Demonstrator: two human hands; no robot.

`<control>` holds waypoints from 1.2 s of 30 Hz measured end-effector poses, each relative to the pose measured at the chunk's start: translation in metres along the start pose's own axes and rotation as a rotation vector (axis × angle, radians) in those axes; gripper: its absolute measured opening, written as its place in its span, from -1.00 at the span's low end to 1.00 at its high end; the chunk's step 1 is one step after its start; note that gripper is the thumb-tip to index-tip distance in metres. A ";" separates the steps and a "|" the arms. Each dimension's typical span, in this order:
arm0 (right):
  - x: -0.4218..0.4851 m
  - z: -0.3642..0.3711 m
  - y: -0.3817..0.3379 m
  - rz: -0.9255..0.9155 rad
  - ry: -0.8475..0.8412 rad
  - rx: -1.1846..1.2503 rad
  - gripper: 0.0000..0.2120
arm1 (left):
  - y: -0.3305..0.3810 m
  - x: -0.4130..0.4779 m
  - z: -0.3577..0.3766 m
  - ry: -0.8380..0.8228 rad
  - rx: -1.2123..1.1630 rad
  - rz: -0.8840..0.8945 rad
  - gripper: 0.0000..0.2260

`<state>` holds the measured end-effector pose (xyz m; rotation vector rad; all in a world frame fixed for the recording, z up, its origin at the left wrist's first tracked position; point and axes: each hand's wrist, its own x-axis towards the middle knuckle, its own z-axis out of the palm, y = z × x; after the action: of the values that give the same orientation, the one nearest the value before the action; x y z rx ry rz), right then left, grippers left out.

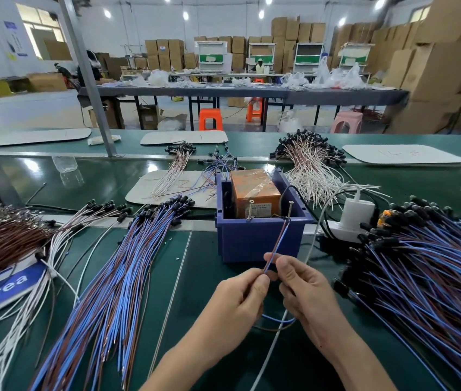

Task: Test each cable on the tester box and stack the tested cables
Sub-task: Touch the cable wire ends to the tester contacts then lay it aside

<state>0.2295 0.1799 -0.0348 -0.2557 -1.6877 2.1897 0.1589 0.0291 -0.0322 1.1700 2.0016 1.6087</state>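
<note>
I look down on a green tabletop (203,277) in a workshop. At the far left lies a thick bundle of brown cables (0,244). Just below it is a blue sign (3,289) bearing the word "Area". White cables (40,277) fan across the sign's right end. Next to the right lies a long stack of blue and brown cables (127,266), its black ends pointing away from me and its bare ends toward me.

In the middle stands the tester box (251,241), an open purple-blue tub with an orange block (254,193) inside. Two upright screws stand at its near rim, a left screw (251,211) and a right screw (290,211).

Just in front of the box, both hands meet above the tabletop. The left hand (237,303) closes its grip on one thin blue and brown cable (277,246), pinching it between thumb and forefinger. The right hand (305,286), close beside it, pinches the same cable a little farther up. From the fingers the cable slants up and away to the box, and its far end reaches the right screw. I cannot tell whether the wire tips touch the metal. The cable's loose part loops low between the two wrists.

Behind the box to the right spreads a pile of white cables with black ends (308,167). Just right of the box, a white charger (356,213) sits on a white power strip (345,232). At the far right a large heap of blue and brown cables (426,263) covers the tabletop, black ends toward the charger.
</note>
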 end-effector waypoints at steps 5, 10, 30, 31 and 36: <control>0.001 0.004 0.003 0.018 0.037 -0.052 -0.68 | 0.000 0.000 0.004 0.046 0.007 -0.005 -0.81; -0.001 0.002 0.003 0.030 0.036 -0.075 -0.66 | 0.004 -0.001 0.010 0.183 -0.052 -0.008 -0.95; 0.007 -0.004 0.012 -0.178 0.510 -0.149 -0.78 | -0.018 0.009 -0.010 0.670 0.107 0.030 -0.63; 0.007 -0.003 0.012 -0.197 0.523 -0.188 -0.80 | -0.020 0.009 -0.010 0.669 0.126 0.041 -0.65; 0.004 0.005 0.011 -0.321 0.551 -0.356 -0.84 | -0.026 0.012 -0.007 0.642 0.168 0.070 -0.71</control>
<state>0.2225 0.1742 -0.0433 -0.5760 -1.6389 1.4116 0.1362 0.0324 -0.0509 0.8419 2.5415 2.0784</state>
